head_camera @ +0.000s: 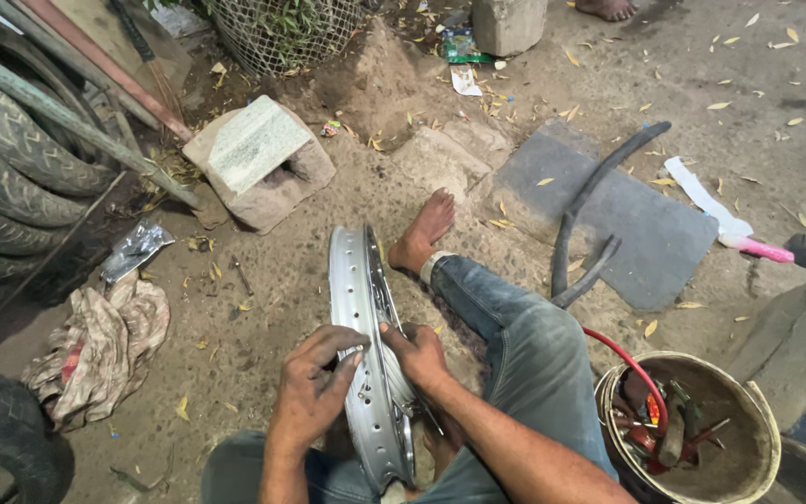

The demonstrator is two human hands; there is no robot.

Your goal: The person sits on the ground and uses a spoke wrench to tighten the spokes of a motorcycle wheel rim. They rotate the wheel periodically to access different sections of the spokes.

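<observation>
Dusty ground lies underneath. One silver wheel rim (366, 373) stands upright between the knees (its lower edge cut off), left hand (314, 387) and right hand (417, 355) both gripping it; one bucket (748, 439) of half-hidden tools sits nearby.

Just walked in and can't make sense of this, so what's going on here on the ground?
A person sits on the dirt ground with a silver spoked-wheel rim standing on edge between their legs. The left hand lies over the rim's outer face, fingers by the spoke holes, and the right hand holds its inner edge. A bucket of tools sits to the right, stacked tyres to the left, a crumpled rag nearby, and a black rubber tube lies on a grey mat ahead.
</observation>
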